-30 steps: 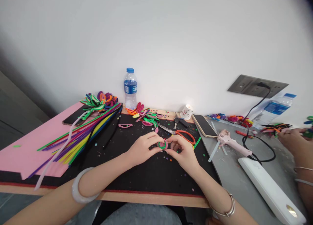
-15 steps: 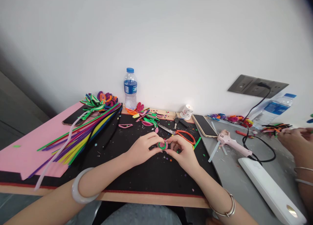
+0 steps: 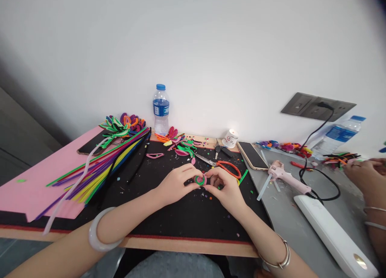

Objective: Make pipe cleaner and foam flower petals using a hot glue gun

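Observation:
Between my two hands is a small pink and green pipe-cleaner coil (image 3: 199, 180), held just above the black mat (image 3: 181, 217). My left hand (image 3: 179, 183) pinches its left side with thumb and forefinger. The right side is pinched by the thumb and fingers of my right hand (image 3: 223, 186). Behind my hands lie orange-handled scissors (image 3: 227, 167), partly hidden by my right hand. Shaped pink and green pipe-cleaner pieces (image 3: 185, 149) are piled farther back, and a single pink loop (image 3: 155, 155) lies to their left.
Long pipe cleaners (image 3: 99, 169) spread over pink paper (image 3: 27, 193) at left. A water bottle (image 3: 161, 111) and a paper cup (image 3: 230, 139) stand by the wall. Right are a phone (image 3: 252, 155), a corded glue gun (image 3: 286, 176), a white long case (image 3: 334, 235) and another person's hand (image 3: 362, 175).
My hands and the coil stay in nearly the same place, with only a slight shift of the coil. The other person's hand at the right edge moves a little.

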Action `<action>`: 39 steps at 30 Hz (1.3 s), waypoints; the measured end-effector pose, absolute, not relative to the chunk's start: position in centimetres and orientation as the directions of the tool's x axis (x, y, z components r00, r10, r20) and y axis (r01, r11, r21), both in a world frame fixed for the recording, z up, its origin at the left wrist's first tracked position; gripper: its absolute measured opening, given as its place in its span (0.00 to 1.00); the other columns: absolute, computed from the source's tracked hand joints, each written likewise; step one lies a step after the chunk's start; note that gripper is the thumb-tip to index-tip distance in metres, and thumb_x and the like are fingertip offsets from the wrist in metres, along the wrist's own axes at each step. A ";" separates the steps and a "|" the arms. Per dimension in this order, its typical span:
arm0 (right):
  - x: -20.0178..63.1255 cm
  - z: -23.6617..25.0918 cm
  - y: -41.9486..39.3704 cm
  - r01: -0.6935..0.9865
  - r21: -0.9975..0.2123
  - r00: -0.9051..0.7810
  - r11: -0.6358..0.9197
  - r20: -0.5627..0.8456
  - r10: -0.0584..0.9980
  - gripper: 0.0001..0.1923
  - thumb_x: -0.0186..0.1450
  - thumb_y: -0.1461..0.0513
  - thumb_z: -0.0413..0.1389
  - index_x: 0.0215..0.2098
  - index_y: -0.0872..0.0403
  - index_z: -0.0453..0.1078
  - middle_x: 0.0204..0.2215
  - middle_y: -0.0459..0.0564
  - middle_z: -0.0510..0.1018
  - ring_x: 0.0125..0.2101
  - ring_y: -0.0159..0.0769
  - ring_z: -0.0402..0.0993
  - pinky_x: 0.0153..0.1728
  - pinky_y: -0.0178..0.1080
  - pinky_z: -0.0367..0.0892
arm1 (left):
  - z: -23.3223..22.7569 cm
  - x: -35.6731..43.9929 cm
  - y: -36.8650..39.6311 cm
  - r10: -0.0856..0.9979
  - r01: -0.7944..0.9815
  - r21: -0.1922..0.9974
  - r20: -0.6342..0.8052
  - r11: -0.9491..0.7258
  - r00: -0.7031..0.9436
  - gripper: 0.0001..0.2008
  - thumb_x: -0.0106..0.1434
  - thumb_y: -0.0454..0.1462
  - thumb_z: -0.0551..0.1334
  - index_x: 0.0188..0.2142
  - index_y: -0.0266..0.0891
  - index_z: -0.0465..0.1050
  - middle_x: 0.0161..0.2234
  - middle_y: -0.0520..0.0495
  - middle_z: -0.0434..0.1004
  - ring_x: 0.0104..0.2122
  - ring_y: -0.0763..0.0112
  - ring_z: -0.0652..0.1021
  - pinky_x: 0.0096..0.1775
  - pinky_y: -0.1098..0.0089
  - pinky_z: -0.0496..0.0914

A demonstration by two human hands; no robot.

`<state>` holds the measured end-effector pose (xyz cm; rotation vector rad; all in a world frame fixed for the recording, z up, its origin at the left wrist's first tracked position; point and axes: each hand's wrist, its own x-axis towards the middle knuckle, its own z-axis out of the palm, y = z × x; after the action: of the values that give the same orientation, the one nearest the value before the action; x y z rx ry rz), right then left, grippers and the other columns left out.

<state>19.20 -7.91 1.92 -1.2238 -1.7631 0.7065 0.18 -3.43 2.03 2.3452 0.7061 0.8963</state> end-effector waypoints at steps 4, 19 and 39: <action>19.2 2.0 -7.8 0.451 -0.817 -0.155 0.359 0.324 0.933 0.10 0.56 0.65 0.60 0.36 0.52 0.66 0.30 0.45 0.70 0.22 0.28 0.66 0.21 0.32 0.63 | 2.0 0.2 -3.4 0.622 0.271 0.629 0.443 -0.729 0.645 0.06 0.61 0.34 0.59 0.38 0.38 0.71 0.34 0.48 0.71 0.33 0.72 0.72 0.39 0.70 0.67; 19.2 1.9 -7.9 0.456 -0.819 -0.145 0.349 0.318 0.937 0.10 0.56 0.64 0.60 0.36 0.52 0.67 0.30 0.45 0.71 0.22 0.28 0.66 0.21 0.32 0.63 | 2.1 0.2 -3.6 0.632 0.270 0.645 0.431 -0.715 0.643 0.05 0.60 0.33 0.59 0.37 0.37 0.71 0.33 0.49 0.70 0.33 0.72 0.72 0.38 0.71 0.67; 19.1 2.0 -8.0 0.459 -0.827 -0.137 0.325 0.295 0.946 0.10 0.56 0.64 0.60 0.36 0.53 0.66 0.29 0.46 0.72 0.22 0.29 0.67 0.21 0.32 0.63 | 2.3 0.1 -3.6 0.647 0.252 0.683 0.412 -0.685 0.642 0.09 0.60 0.33 0.59 0.42 0.41 0.68 0.34 0.50 0.70 0.33 0.73 0.72 0.39 0.71 0.68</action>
<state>19.08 -7.95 2.04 -1.2629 -1.7441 0.7238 0.13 -3.59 2.26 2.2751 0.6979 0.8825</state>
